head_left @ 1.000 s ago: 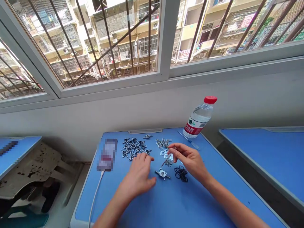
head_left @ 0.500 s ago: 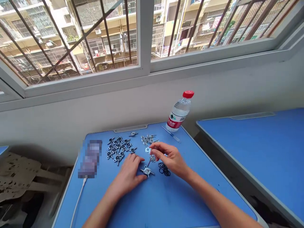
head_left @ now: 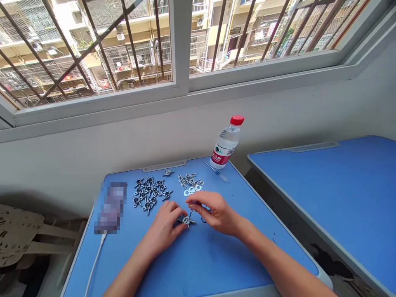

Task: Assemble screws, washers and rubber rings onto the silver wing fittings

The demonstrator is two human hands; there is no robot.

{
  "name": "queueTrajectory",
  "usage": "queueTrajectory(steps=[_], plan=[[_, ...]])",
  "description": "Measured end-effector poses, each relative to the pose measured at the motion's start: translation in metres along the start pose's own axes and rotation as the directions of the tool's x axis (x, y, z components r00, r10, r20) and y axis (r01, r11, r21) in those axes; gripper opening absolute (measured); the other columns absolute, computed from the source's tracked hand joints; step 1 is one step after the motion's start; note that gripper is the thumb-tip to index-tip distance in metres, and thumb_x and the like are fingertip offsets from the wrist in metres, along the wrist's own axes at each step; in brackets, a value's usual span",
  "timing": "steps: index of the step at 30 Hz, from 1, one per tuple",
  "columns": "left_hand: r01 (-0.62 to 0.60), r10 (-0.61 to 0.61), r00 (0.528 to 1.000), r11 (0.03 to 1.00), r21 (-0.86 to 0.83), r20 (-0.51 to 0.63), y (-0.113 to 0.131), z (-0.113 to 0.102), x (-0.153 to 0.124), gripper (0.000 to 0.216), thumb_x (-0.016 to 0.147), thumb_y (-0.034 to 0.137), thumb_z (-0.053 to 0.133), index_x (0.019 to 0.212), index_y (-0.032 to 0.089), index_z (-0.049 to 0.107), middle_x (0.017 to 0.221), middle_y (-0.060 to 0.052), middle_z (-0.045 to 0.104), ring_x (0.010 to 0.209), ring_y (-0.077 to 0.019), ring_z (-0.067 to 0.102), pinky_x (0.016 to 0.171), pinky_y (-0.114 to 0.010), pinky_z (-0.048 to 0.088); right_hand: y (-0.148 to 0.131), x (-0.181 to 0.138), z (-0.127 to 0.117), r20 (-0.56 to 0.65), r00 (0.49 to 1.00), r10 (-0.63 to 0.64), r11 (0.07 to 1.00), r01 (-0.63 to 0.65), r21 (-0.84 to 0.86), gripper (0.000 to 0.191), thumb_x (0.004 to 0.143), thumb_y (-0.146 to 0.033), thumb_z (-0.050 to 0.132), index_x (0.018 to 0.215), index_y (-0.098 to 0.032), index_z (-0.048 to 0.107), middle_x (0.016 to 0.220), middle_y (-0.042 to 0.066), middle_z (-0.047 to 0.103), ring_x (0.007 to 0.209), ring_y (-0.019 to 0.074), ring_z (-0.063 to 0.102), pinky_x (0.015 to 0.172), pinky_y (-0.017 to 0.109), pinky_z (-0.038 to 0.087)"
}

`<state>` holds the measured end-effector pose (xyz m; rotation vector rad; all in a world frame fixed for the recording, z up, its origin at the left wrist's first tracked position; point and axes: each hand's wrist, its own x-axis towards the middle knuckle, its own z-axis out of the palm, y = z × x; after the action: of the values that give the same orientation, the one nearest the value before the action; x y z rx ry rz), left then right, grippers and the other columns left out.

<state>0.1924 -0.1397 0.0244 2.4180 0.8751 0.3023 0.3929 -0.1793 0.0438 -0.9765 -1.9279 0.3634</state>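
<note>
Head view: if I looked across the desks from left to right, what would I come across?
Pixelated phone-like device → cluster of dark-centred metal parts → small metal assembly at the left hand's fingertips → red-capped water bottle → neighbouring blue desk.

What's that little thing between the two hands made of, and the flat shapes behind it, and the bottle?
The little part: probably metal, silvery-grey, with bright glints.
The flat plates: likely thin metal, pale and shiny, though too small to be sure.
The bottle: most likely clear, glossy plastic, since it looks see-through.
</note>
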Motion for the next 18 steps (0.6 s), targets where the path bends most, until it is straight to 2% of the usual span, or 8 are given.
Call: queueTrajectory(steps=[7, 18], plan=[[0.012, -0.011, 1.000, 0.999, -0.036, 0.003, 0.0013, 0.0011, 0.0024, 0.013, 0.089, 0.018, 0.063, 0.099, 0.025, 0.065, 0.102, -0.003, 0.062, 0.099, -0.0219, 0.055, 0.085, -0.035, 0.046, -0.0016, -0.0004, 0.0013, 0.046, 0.998, -0.046, 0.998, 0.048, -0.051, 0.019, 0.099, -0.019, 0.043, 0.096, -0.018, 0.063, 0.077, 0.006, 0.068, 0.067, 0.0169, 0.061, 0.061, 0.028, 0.048], [0.031, -0.032, 0.999, 0.999, -0.045, -0.009, 0.0021, 0.0024, 0.0037, 0.007, 0.086, 0.017, 0.061, 0.091, 0.021, 0.065, 0.095, -0.004, 0.063, 0.093, -0.0226, 0.056, 0.081, -0.035, 0.046, -0.0080, 0.0021, -0.0037, 0.159, 0.984, -0.075, 0.997, 0.068, 0.048, 0.029, 0.098, -0.012, 0.039, 0.109, -0.018, 0.066, 0.090, 0.008, 0.071, 0.080, 0.0177, 0.062, 0.070, 0.030, 0.050]])
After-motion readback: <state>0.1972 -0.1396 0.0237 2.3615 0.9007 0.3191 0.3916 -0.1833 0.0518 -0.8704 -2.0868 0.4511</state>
